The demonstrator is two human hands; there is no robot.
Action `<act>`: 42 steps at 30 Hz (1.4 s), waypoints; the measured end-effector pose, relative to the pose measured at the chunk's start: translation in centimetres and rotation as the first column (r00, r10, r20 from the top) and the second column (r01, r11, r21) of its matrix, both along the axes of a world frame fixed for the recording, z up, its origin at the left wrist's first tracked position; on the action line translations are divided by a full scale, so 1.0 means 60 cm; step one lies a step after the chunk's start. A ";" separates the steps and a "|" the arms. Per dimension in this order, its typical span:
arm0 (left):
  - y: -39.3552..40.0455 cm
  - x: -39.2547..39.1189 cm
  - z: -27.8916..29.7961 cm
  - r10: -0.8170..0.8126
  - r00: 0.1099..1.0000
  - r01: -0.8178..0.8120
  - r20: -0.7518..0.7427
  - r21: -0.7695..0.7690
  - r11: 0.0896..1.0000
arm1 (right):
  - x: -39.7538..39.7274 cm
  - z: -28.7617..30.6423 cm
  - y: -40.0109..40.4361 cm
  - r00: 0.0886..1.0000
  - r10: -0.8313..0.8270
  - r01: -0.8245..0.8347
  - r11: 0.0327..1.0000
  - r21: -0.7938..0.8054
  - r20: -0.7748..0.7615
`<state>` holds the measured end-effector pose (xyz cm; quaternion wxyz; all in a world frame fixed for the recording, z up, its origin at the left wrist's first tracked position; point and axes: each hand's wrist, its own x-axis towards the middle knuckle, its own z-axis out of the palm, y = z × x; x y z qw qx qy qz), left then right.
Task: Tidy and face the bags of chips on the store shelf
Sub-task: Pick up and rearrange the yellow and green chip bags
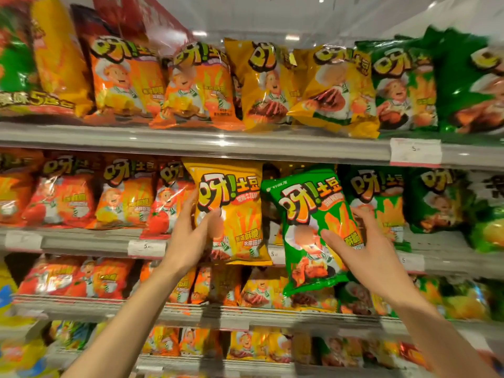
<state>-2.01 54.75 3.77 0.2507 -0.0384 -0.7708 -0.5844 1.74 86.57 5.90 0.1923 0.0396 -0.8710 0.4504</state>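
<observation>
My left hand (pixel 192 236) grips the left edge of a yellow chip bag (pixel 234 203), upright and front-facing, in front of the second shelf (pixel 81 242). My right hand (pixel 362 246) holds a green chip bag (pixel 308 214) by its right side, thumb across the front; the bag tilts slightly left and hangs below the shelf edge. Both bags sit side by side in the middle of the view, out in front of the row. Behind them is a dark gap in that row.
Red and orange bags (pixel 68 197) fill the second shelf to the left, green bags (pixel 379 197) to the right. The top shelf (pixel 191 137) carries orange, yellow and green bags. Lower shelves (pixel 163 309) hold more bags. White price tags (pixel 414 151) hang on shelf edges.
</observation>
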 end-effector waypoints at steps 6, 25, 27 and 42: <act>0.036 -0.072 0.023 0.014 1.000 -0.013 0.026 -0.037 0.999 | 0.006 -0.011 0.045 0.997 -0.071 0.071 0.995 -0.075 0.011; 0.059 -0.155 0.000 0.098 0.994 -0.066 0.051 -0.432 0.899 | -0.018 -0.023 0.024 0.997 -0.073 0.076 0.985 -0.156 0.024; 0.060 -0.152 0.000 0.115 0.993 -0.093 0.029 -0.415 0.905 | -0.019 -0.023 0.021 0.998 -0.054 0.056 0.984 -0.171 0.016; 0.229 0.014 -0.029 -0.374 0.925 0.378 0.073 -0.056 0.924 | -0.014 -0.045 0.027 0.986 0.066 -0.023 0.962 -0.270 0.152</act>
